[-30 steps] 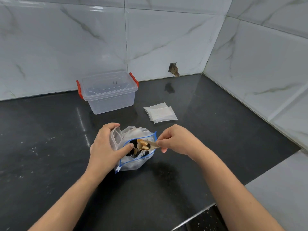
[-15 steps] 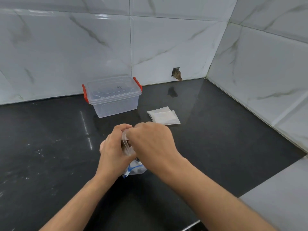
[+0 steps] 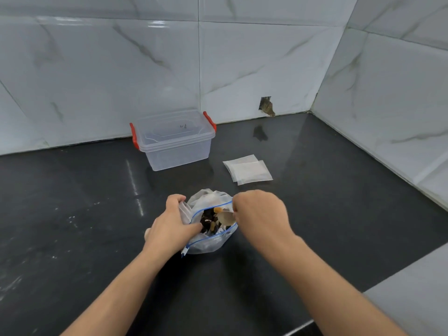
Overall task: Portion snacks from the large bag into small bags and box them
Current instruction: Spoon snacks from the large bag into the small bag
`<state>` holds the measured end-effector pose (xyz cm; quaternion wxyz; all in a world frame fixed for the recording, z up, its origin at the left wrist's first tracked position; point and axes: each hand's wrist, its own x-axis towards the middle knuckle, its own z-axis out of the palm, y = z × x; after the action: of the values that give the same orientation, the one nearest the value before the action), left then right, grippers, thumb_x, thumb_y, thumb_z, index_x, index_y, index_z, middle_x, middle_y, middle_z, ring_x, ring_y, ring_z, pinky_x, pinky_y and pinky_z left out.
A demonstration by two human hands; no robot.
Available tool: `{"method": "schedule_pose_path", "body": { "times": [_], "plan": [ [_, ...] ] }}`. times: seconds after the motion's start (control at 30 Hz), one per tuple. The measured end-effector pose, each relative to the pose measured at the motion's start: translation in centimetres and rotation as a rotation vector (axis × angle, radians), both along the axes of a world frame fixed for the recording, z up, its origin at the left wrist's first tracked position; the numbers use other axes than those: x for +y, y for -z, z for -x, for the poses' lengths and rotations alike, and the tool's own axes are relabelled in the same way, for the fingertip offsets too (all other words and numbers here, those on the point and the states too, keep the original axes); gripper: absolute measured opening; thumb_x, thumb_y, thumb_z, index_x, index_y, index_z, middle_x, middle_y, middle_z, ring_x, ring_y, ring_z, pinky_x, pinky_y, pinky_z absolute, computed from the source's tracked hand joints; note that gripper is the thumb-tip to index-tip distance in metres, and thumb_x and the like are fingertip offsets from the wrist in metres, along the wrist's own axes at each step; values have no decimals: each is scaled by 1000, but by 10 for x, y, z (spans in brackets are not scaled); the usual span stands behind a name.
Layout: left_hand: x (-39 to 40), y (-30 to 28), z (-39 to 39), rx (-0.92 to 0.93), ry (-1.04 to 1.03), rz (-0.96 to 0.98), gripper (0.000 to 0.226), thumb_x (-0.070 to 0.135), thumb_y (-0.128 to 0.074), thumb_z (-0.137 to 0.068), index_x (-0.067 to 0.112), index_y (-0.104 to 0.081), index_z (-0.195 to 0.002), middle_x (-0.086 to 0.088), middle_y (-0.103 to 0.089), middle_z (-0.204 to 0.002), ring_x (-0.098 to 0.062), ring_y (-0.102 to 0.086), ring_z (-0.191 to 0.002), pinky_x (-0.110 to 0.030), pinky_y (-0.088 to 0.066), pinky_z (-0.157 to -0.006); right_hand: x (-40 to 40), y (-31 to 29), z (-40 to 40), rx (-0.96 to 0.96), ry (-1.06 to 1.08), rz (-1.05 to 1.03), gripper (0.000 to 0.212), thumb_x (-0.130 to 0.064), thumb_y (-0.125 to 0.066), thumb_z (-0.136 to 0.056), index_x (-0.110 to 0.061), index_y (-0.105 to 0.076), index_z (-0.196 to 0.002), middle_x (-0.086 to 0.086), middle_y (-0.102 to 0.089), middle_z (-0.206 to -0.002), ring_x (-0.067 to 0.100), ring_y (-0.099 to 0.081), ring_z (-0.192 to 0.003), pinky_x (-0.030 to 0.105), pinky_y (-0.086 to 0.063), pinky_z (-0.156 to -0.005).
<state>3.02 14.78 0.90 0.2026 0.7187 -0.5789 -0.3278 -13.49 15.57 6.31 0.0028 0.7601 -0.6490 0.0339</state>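
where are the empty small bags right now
In the head view the small bags lie flat on the black counter, right of the clear box and behind the right hand.

We see two bare forearms entering from bottom edge, no sleeves in shot. Left hand point(image 3: 169, 226) bare, no glove, ring or watch showing. Right hand point(image 3: 260, 215) bare too, wrist plain, no band. Nails short where visible on left thumb. Nothing worn that we can spot.
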Motion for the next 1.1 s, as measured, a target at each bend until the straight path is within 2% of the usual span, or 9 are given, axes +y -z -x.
{"method": "schedule_pose_path", "body": {
  "times": [0.07, 0.17, 0.23, 0.33, 0.53, 0.7, 0.8, 0.9, 1.1],
  "plan": [
    [0, 0, 1, 52, 1, 14, 62, 23, -67, -74, 33, -36, -127, 6, -55, -109, -25, -56, -100, -41, -47, -89, 1, 9, -4, 17, -40, 38, 37, 2, -55, -81, -16, -30, -62, -1, -33, -64, 24, -41, -70, 26, -15, -43],
    [0, 3, 1, 138, -19, 34, 54, 17, -64, -74, 34, -41, -120, 7, -58, -105, -18, -58, -92, -39, -51, -81, 4, 11, -11, 42, -112, 78, 47, 2, -80, -40, -19, -40, -54, 1, -45, -52, 22, -46, -47, 19, -3, -42],
    [-2, 5, 1, 200, -51, 27, 49, 19, -65, -74, 32, -44, -117, 5, -61, -103, -16, -59, -91, -41, -52, -81, -1, 18, -9, 26, -136, 155, 45, 3, -80, -22, -17, -47, -46, 0, -46, -44, 19, -43, -36, 17, -7, -40],
    [-5, 4, 2, 136, -30, 22, 39, 27, -63, -80, 29, -46, -116, 5, -61, -101, -17, -58, -91, -37, -50, -80, -3, 25, -5, 59, -161, 190, 39, 3, -78, -27, -16, -50, -48, 0, -46, -46, 17, -41, -38, 20, -16, -41],
    [-5, 5, 8, -12, 41, 39, 38, 30, -57, -88, 25, -43, -124, 6, -58, -98, -14, -54, -81, -31, -43, -68, -7, 38, 2, 5, -171, 146, 38, -3, -89, -31, -14, -58, -50, 1, -48, -46, 16, -38, -36, 18, -16, -37],
    [-8, 4, 8, 27, 34, 31, 32, 29, -56, -89, 26, -45, -120, 5, -58, -101, -17, -55, -87, -33, -44, -73, -15, 38, 6, -14, -92, 42, 12, -14, -56, -91, -16, -65, -99, 2, -61, -86, 18, -48, -66, 28, -39, -54],
    [-7, 6, 9, 49, 23, 51, 34, 28, -56, -89, 27, -45, -121, 8, -54, -99, -17, -53, -89, -32, -43, -74, -20, 40, 10, -197, 62, -53, 16, -21, -54, -91, -23, -69, -95, -1, -69, -87, 18, -62, -73, 30, -55, -65],
    [-6, 7, 11, 77, 18, 60, 36, 26, -57, -89, 26, -45, -123, 7, -54, -102, -19, -53, -91, -32, -42, -73, -21, 40, 14, -332, 133, -133, 16, -25, -56, -90, -24, -71, -92, -2, -71, -87, 16, -62, -73, 29, -54, -66],
    [-12, 8, 13, 167, 43, 69, 30, 20, -61, -88, 27, -47, -113, 7, -54, -99, -9, -52, -83, -24, -41, -62, -9, 35, 7, -236, 63, -54, 20, -32, -50, -94, -26, -69, -99, -4, -70, -90, 18, -64, -78, 27, -50, -62]
  ]
}}
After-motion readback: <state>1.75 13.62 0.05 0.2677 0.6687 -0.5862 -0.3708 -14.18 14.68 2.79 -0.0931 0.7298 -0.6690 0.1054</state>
